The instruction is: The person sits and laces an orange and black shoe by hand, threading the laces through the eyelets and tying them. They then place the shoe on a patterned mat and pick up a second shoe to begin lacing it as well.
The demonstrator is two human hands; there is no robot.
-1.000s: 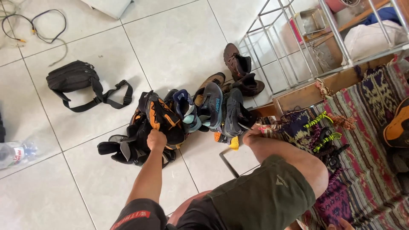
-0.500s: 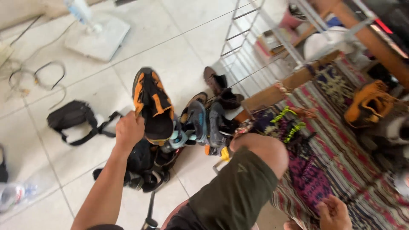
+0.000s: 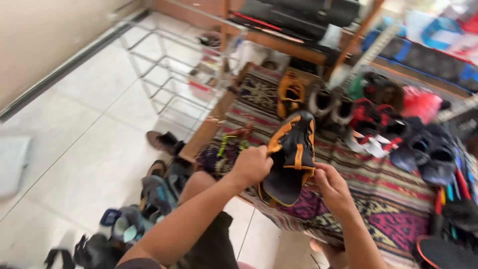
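I hold a black shoe with orange trim point(image 3: 291, 157) up in front of me, sole side toward the camera. My left hand point(image 3: 254, 164) grips its left edge. My right hand point(image 3: 329, 187) pinches its lower right edge. Below the shoe lies a patterned woven mat point(image 3: 393, 204). My bent knee point(image 3: 199, 182) shows under my left arm.
A row of shoes lines the mat's far side: an orange one point(image 3: 290, 93), grey ones point(image 3: 323, 102), red and dark ones point(image 3: 378, 119). A pile of shoes point(image 3: 149, 204) sits on the white tile floor at left. A white wire rack point(image 3: 174, 74) stands behind.
I lifted the black and orange shoe out of the floor pile and brought it over the mat. My right hand joined it on the shoe. The view swung right toward the mat.
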